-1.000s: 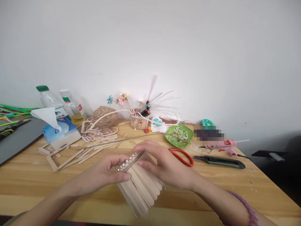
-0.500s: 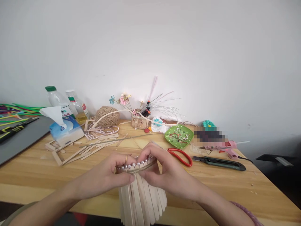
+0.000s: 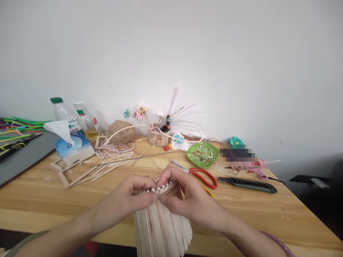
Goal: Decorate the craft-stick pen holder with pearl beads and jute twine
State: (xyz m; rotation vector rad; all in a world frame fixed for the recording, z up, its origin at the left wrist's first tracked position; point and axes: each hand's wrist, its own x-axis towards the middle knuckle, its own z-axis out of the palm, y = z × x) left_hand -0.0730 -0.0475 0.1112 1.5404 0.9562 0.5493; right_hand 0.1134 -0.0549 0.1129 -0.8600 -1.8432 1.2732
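Note:
A holder made of upright popsicle sticks (image 3: 160, 228) stands at the near edge of the wooden table (image 3: 32, 203). A string of pearl beads (image 3: 158, 188) runs along its top rim. My left hand (image 3: 128, 200) grips the rim and the beads from the left, a ring on one finger. My right hand (image 3: 184, 200) pinches the rim and the bead string from the right. Both hands touch the holder and almost meet above it.
Red-handled scissors (image 3: 203, 175) and a dark utility knife (image 3: 249, 185) lie to the right, with a pink glue gun (image 3: 254, 167) behind. A green dish of beads (image 3: 203, 154), twine ball (image 3: 121, 131), loose sticks (image 3: 102, 167), tissue box (image 3: 72, 146) and two bottles stand further back.
The holder went from tilted on the table to upright between my hands, and it now sits closer to me. My fingers shifted along the beaded rim.

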